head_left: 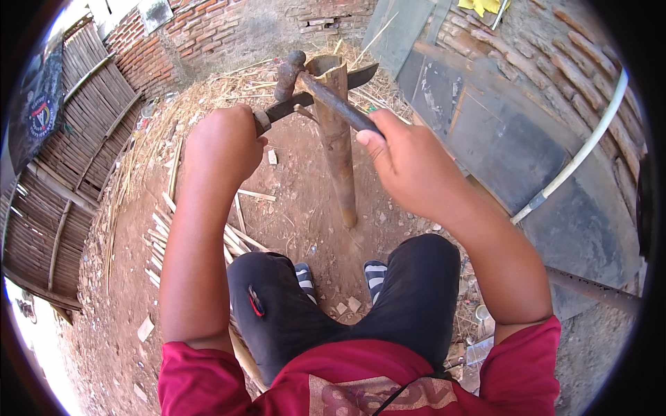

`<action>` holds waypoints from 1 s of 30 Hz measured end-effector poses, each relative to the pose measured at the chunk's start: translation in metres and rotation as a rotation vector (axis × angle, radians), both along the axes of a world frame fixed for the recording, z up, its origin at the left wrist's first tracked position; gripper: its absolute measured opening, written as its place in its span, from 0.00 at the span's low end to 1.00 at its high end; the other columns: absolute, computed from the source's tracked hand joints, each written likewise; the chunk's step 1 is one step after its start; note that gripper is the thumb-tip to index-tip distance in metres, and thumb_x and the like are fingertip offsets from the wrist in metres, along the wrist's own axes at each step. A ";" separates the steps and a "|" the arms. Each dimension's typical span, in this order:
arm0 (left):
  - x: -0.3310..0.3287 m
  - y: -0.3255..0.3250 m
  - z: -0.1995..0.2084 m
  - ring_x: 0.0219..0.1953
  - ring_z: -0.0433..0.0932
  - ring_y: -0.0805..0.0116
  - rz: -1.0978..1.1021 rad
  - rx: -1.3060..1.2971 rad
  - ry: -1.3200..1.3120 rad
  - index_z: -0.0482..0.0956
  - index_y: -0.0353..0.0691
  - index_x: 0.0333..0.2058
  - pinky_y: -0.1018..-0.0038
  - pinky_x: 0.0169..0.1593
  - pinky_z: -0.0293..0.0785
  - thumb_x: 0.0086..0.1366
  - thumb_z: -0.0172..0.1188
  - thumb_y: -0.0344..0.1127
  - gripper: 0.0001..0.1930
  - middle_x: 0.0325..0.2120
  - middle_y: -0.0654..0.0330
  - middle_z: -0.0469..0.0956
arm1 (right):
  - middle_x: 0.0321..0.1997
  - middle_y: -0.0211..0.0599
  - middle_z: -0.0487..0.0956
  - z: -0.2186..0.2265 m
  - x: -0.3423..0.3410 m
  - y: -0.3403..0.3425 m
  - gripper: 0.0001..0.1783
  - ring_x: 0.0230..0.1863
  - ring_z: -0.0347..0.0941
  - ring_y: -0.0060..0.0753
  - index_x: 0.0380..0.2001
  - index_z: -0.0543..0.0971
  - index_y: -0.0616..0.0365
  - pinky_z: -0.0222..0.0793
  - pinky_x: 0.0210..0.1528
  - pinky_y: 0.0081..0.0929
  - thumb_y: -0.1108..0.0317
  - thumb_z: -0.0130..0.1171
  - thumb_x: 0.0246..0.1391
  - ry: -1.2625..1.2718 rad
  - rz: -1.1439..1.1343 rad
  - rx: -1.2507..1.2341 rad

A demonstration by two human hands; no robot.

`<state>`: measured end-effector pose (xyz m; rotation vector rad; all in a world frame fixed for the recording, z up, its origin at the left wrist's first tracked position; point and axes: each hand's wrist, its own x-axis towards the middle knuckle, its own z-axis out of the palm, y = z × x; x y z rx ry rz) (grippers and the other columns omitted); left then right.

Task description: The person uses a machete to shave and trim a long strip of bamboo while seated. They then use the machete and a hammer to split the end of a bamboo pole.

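A bamboo stem [334,145] stands upright on the dirt in front of my knees, its hollow top end facing up. My left hand [229,142] is closed round the handle of a machete [283,109]. Its dark blade crosses the stem near the top, and the tip sticks out on the right; the bamboo and the hammer hide the middle of the blade. In my right hand [406,163] is a hammer [340,105], gripped by its handle. The rusty hammer head lies just above the blade, left of the stem; whether they touch, I cannot tell.
Split bamboo strips [163,239] lie on the ground left of my legs. Straw and thin sticks [229,82] are heaped by the brick wall [208,35]. Dark panels [513,139] and a pale pipe [583,152] lean on the right. A woven bamboo screen [90,125] stands left.
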<state>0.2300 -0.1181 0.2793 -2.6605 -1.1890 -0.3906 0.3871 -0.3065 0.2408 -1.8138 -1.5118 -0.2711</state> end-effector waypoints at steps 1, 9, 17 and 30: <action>0.000 0.002 0.000 0.39 0.85 0.45 -0.007 0.013 -0.005 0.85 0.35 0.37 0.54 0.46 0.81 0.60 0.74 0.43 0.16 0.33 0.45 0.86 | 0.21 0.56 0.76 0.007 0.002 -0.003 0.16 0.26 0.77 0.65 0.39 0.72 0.63 0.68 0.28 0.54 0.58 0.51 0.73 0.050 -0.008 0.041; 0.005 0.001 0.000 0.39 0.85 0.45 -0.005 0.016 0.003 0.85 0.36 0.37 0.55 0.46 0.81 0.59 0.74 0.42 0.15 0.33 0.46 0.85 | 0.21 0.56 0.76 -0.004 -0.003 -0.004 0.16 0.27 0.78 0.65 0.41 0.73 0.63 0.68 0.28 0.54 0.58 0.52 0.73 -0.007 0.002 -0.011; 0.001 0.001 -0.004 0.38 0.85 0.45 -0.010 0.019 -0.024 0.83 0.36 0.37 0.54 0.46 0.80 0.59 0.74 0.42 0.16 0.32 0.46 0.85 | 0.23 0.57 0.78 0.021 0.002 -0.008 0.18 0.28 0.78 0.67 0.41 0.72 0.62 0.69 0.30 0.56 0.55 0.52 0.73 0.135 -0.054 0.142; -0.004 0.010 -0.013 0.37 0.85 0.45 -0.003 0.075 -0.054 0.83 0.35 0.36 0.54 0.43 0.81 0.62 0.71 0.47 0.18 0.31 0.46 0.85 | 0.22 0.45 0.76 0.009 0.067 -0.010 0.21 0.25 0.77 0.45 0.45 0.77 0.62 0.69 0.32 0.41 0.52 0.48 0.75 0.100 -0.256 0.219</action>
